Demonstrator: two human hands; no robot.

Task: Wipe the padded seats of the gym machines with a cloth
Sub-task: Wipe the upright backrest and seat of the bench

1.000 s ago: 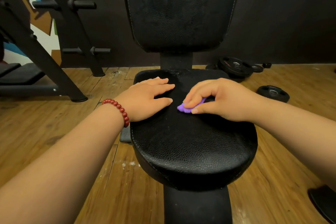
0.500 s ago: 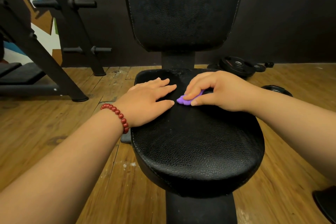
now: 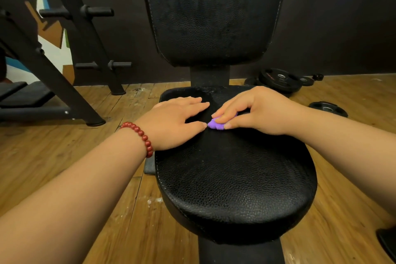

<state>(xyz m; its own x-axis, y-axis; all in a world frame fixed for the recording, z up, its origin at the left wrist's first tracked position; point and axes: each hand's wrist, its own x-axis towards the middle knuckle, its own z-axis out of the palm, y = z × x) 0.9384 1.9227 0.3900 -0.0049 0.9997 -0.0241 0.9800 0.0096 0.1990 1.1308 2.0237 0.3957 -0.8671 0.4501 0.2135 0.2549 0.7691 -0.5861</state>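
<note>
A black padded seat [image 3: 235,182] of a gym machine fills the middle of the view, with its upright black backrest [image 3: 214,13] behind it. My right hand [image 3: 257,111] grips a small bunched purple cloth [image 3: 215,124] against the far part of the seat; most of the cloth is hidden under my fingers. My left hand [image 3: 175,122], with a red bead bracelet at the wrist, rests flat on the seat's far left side, fingers straight, its thumb tip almost touching the cloth.
Black weight plates [image 3: 280,79] lie on the wooden floor [image 3: 53,156] at the back right, one more [image 3: 327,108] nearer. A black steel rack with pegs [image 3: 85,34] stands at the left. A dark wall is behind the machine.
My right hand and the cloth slid away toward the back of the seat, then came slightly nearer again. My left hand stayed flat in about the same place.
</note>
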